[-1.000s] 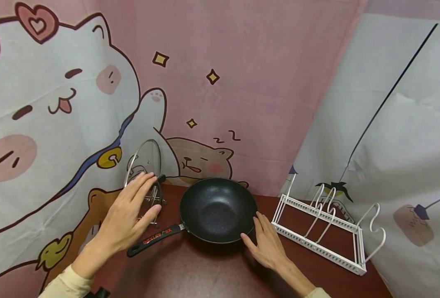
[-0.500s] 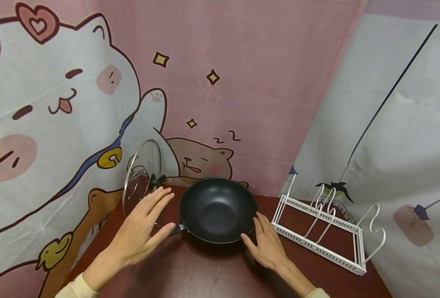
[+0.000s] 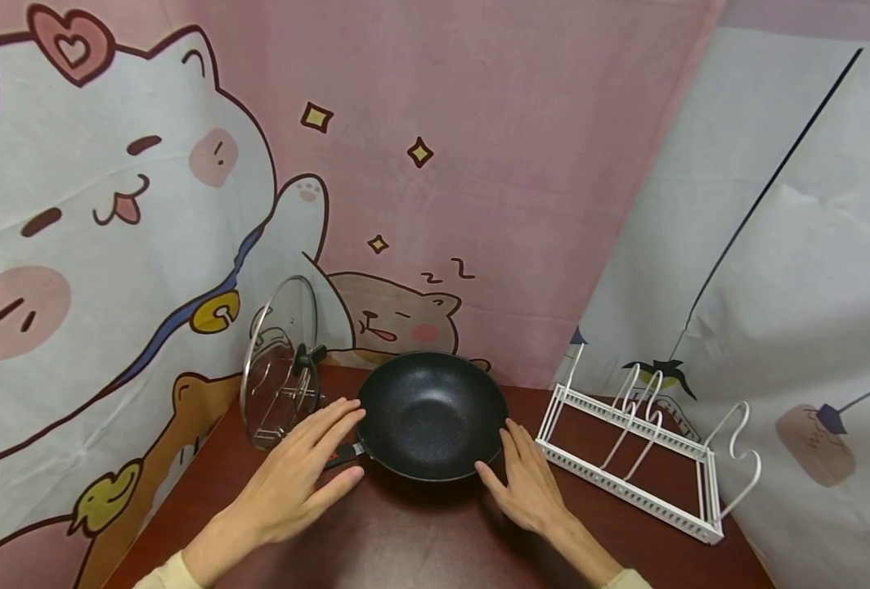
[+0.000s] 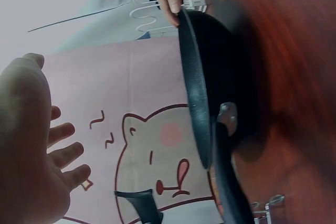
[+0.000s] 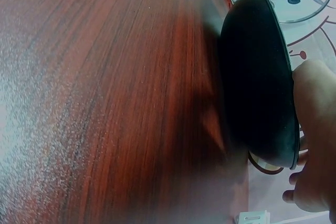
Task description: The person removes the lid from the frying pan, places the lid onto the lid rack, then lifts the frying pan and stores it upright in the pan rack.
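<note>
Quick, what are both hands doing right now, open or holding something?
Left hand: open, holding nothing.
Right hand: open, fingers touching the pan.

A pink fabric backdrop (image 3: pixel 523 164) with printed cartoon animals adjoins a pale grey fabric panel (image 3: pixel 810 245). The reddish-brown wood-grain counter (image 5: pixel 105 103) reflects light.

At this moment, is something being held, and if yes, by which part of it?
Nothing is clearly gripped. The right hand touches the pan at its rim; the left hand hovers above the handle, holding nothing.
</note>
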Demonstrator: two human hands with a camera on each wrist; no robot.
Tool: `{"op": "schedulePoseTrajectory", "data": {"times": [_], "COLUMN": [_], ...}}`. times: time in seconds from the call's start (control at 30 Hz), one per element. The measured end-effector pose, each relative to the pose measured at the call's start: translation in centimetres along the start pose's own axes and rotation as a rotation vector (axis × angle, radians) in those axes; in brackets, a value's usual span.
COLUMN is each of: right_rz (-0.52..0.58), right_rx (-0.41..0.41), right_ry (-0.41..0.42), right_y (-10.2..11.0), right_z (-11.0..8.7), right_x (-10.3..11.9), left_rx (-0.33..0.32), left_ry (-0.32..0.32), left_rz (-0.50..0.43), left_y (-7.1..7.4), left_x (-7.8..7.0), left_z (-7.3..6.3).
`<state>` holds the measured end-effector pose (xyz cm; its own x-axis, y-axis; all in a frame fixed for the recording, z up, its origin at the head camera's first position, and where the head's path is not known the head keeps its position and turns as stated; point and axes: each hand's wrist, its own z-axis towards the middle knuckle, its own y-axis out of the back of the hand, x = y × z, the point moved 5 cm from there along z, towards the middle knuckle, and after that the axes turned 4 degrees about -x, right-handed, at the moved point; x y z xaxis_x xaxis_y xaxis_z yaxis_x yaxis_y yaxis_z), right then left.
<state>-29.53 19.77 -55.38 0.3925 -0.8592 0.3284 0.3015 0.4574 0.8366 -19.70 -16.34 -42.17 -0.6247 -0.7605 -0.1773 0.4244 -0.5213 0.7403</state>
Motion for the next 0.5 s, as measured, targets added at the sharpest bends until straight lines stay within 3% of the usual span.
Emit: {"op": "schedulePoseTrajectory", "data": {"times": [0.5], "right_rz": [0.000], "right_rx": [0.006], "right_ry": [-0.003], "right_y": [0.0], "right_z": [0.0], "right_x": [0.0], "left_rx": [0.074], "left_ry": [0.078], "left_rz": [0.031], "left_y": [-2.6], "left_x": [1.2], "left_z": [-2.6]}}
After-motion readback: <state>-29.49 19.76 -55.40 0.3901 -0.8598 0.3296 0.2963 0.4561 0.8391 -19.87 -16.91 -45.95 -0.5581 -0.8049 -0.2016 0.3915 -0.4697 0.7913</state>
